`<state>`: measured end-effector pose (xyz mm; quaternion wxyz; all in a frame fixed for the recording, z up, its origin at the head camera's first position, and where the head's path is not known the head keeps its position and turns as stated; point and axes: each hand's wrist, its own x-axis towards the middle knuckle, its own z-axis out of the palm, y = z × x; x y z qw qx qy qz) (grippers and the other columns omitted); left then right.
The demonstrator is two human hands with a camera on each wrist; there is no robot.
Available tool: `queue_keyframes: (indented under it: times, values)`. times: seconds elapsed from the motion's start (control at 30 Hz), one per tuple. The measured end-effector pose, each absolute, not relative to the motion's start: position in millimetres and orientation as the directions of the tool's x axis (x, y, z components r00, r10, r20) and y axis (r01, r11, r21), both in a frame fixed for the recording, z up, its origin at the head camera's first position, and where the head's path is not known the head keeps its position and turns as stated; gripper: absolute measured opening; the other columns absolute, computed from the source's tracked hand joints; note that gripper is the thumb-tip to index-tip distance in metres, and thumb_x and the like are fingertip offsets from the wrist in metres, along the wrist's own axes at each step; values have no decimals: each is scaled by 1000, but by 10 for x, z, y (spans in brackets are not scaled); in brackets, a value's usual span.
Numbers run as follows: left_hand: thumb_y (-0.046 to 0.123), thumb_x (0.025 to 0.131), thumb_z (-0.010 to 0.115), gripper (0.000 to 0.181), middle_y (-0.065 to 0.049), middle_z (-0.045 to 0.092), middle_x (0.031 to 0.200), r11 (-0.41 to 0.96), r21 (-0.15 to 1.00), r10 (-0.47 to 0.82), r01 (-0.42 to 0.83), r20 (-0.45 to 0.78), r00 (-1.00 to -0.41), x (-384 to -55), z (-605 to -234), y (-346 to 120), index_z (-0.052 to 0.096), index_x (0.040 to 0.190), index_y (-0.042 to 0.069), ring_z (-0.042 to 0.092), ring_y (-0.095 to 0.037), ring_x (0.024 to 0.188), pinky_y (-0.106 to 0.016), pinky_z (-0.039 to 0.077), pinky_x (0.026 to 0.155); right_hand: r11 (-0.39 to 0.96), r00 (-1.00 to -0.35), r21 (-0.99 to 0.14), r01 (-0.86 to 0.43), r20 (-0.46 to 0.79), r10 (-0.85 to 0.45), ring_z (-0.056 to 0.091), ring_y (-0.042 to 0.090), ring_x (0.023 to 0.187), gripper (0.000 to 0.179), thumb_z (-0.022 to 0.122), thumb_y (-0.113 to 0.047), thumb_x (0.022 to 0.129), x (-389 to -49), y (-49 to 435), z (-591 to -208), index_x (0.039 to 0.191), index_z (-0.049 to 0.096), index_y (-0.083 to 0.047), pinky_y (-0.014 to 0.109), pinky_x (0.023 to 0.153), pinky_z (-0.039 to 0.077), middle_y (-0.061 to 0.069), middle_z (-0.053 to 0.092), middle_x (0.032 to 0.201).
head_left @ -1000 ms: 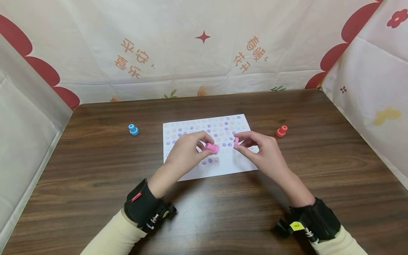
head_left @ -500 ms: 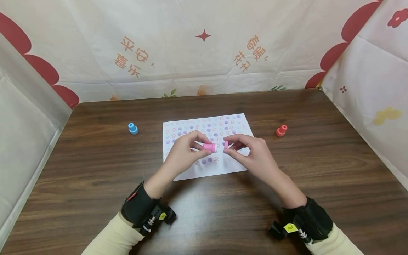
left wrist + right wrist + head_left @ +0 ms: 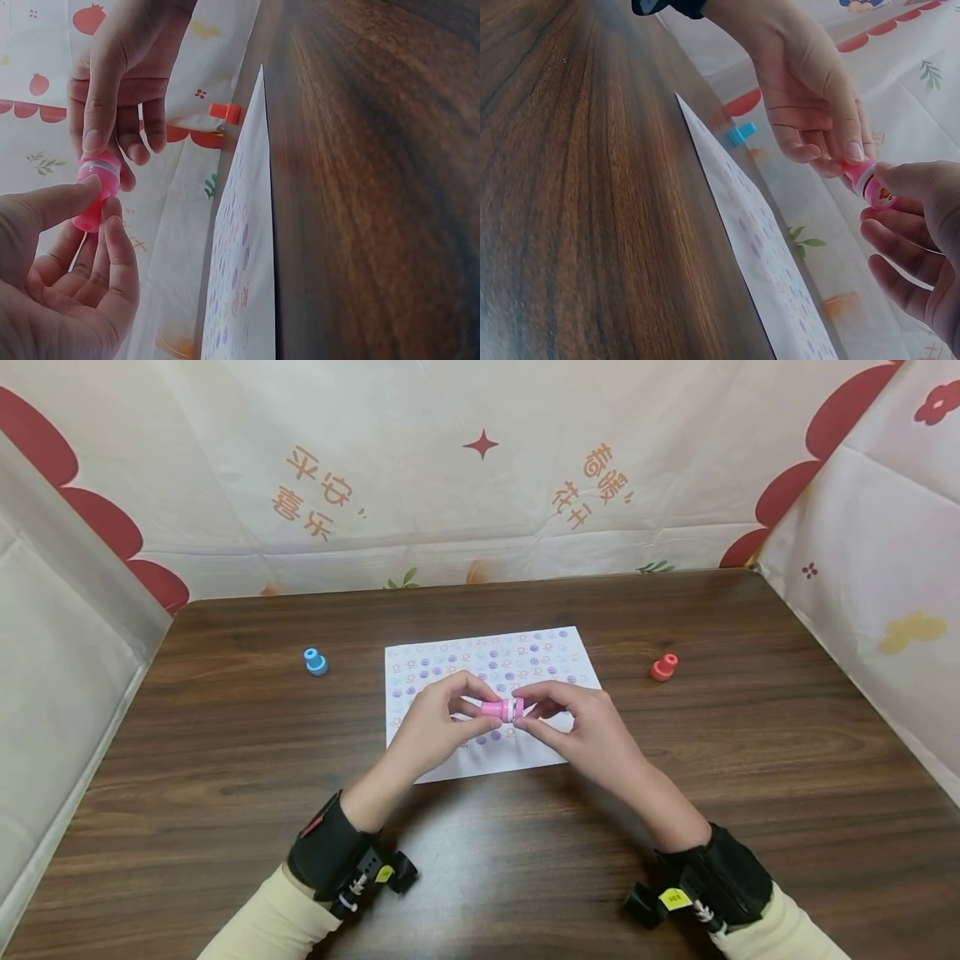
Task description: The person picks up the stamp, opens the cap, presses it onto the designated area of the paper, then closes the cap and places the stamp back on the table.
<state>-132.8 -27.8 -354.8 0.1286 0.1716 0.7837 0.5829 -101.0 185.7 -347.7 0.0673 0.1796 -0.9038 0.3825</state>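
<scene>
Over the paper, my left hand point(image 3: 432, 723) pinches the body of a small pink toy stamp point(image 3: 492, 710) between thumb and fingers. The stamp lies on its side in the air, its white collar facing right. With thumb and index finger, my right hand point(image 3: 592, 723) grips the round pink cap point(image 3: 519, 707) right at the stamp's white end. A small printed picture shows on the end face of the cap point(image 3: 883, 196) in the right wrist view. Below both hands lies a white sheet of paper point(image 3: 480, 765) with rows of purple, blue and red stamped prints.
On the wooden table point(image 3: 517, 860) stand a blue stamp point(image 3: 316, 662) at the left of the paper and a red stamp point(image 3: 663, 667) at its right. A pale printed cloth point(image 3: 420, 485) closes off the back and sides.
My right hand has moved left with the cap, from a gap away to the end of the pink stamp. My left hand has turned the stamp level, its white end towards the cap.
</scene>
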Motion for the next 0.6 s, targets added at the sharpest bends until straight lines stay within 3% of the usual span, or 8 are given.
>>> queue_keyframes:
  times: [0.6]
  values:
    - [7, 86, 77, 22, -9, 70, 110, 267, 954, 423, 137, 11, -906, -1298, -3544, -264, 67, 106, 7, 74, -20, 89, -28, 59, 72, 643, -917, -655, -397, 263, -299, 70, 10, 86, 32, 80, -18, 85, -990, 1850, -3479, 115, 72, -11, 40, 79, 59, 0, 76, 104]
